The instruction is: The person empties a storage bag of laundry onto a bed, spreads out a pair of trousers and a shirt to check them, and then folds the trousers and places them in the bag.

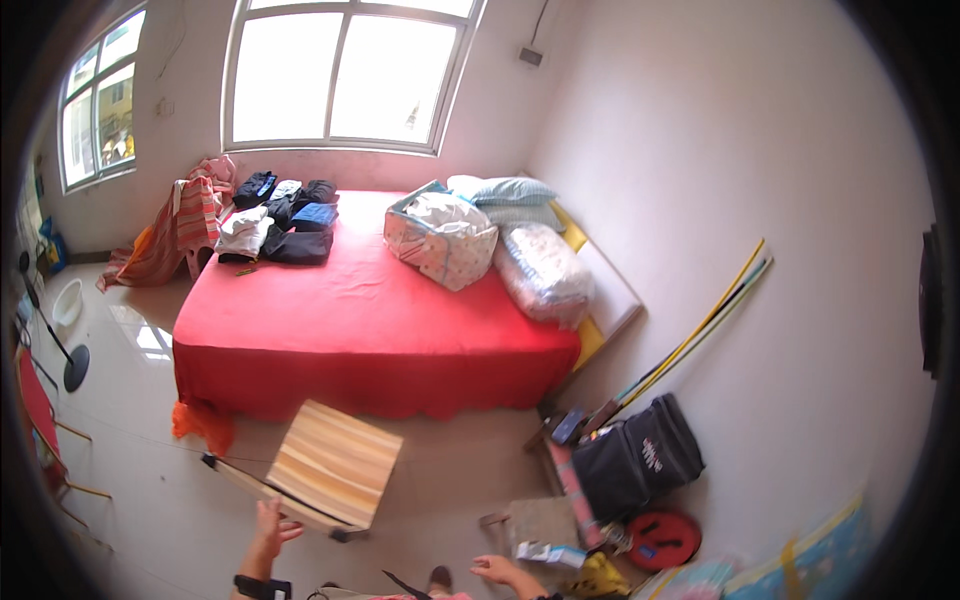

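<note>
A striped wooden furniture piece [335,462] stands at a slant on the pale floor [160,505], in front of the near edge of a red-covered bed [300,315], left of that edge's middle. Its broad slatted face points upward, one corner aimed at the bed; its long axis follows the narrow wooden board [245,482] along its near side, running from a black end piece [209,460] at the far left to another at the near right. The person's left hand [272,527] reaches to the middle of that board, fingers parted and loose; the board lies just beyond the fingertips, the slatted face farther on and to the right, and whether skin meets wood cannot be told. The right hand [492,568], well apart to the right, has its fingers slightly bent around nothing, near a low wooden stool [540,520]. Folded clothes [300,248] sit toward the bed's far left corner.
</note>
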{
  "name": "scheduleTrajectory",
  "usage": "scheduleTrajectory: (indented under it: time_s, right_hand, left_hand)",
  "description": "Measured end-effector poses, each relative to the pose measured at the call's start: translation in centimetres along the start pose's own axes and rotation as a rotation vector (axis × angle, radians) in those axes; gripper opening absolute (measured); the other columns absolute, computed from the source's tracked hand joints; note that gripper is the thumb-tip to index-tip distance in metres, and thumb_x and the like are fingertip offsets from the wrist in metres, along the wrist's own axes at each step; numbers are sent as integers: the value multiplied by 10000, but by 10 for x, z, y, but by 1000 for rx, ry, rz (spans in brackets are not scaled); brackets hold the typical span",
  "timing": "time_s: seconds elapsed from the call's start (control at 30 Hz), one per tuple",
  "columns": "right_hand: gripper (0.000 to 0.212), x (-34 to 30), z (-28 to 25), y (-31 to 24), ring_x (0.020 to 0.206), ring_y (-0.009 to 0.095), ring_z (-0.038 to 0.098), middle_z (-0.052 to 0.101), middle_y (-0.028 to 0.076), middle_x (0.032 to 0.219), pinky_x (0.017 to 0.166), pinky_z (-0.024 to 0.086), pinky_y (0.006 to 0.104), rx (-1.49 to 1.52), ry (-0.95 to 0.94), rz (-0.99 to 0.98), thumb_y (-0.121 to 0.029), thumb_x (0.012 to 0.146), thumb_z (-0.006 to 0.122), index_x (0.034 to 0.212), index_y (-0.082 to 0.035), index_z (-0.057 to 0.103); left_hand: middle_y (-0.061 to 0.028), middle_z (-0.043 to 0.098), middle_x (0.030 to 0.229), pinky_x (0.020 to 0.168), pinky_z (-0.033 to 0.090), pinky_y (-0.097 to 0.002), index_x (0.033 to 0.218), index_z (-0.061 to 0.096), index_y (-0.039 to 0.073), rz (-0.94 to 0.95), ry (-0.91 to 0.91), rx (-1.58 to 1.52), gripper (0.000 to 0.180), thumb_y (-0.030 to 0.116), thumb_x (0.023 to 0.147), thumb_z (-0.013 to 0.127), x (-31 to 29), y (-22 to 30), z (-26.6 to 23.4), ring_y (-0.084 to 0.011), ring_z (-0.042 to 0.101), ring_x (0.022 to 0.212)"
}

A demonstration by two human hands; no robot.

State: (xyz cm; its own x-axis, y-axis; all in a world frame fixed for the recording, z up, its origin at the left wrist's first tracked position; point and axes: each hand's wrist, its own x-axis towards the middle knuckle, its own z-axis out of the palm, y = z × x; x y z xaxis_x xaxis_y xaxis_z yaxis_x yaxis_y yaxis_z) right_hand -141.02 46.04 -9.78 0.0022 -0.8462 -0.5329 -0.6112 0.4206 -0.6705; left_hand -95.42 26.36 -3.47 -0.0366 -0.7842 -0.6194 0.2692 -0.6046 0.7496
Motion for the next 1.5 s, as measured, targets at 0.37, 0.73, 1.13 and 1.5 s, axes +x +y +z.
scheduleTrajectory:
  time_s: [0.37, 0.73, 1.13, 1.5]
  right_hand:
    - [398, -19, -152, 170, 762, 169, 634, 634, 119, 907, 675, 488, 241, 393, 166, 226, -188, 808, 642, 1110, 53, 545]
    - [380, 105, -250, 48, 821, 180, 631, 611, 113, 998, 728, 484, 241, 469, -8, 149, -156, 834, 606, 1139, 55, 523]
    - [367, 346, -375, -67, 725, 127, 599, 648, 89, 879, 664, 483, 261, 153, -129, -150, -198, 817, 625, 1106, 19, 560]
    - [414, 535, -466, -149, 832, 265, 604, 627, 162, 896, 745, 483, 339, -200, 101, -366, -226, 744, 674, 1074, -4, 558]
  left_hand:
    - [-76, 536, 695, 564, 524, -449, 890, 519, 66, -128, 253, 132, 303, 343, 792, 594, -17, -42, 70, -238, 581, 582]
    - [-166, 566, 794, 590, 549, -517, 869, 490, -22, -310, 412, -105, 193, 89, 745, 589, -26, -65, 60, -319, 604, 677]
    - [-236, 586, 713, 507, 539, -514, 766, 516, -94, -384, 742, -155, 132, 36, 746, 531, -55, -77, 81, -383, 611, 586]
    - [-258, 581, 893, 694, 511, -514, 975, 512, -120, -449, 908, -105, 291, 18, 726, 576, -59, -51, 180, -393, 602, 805]
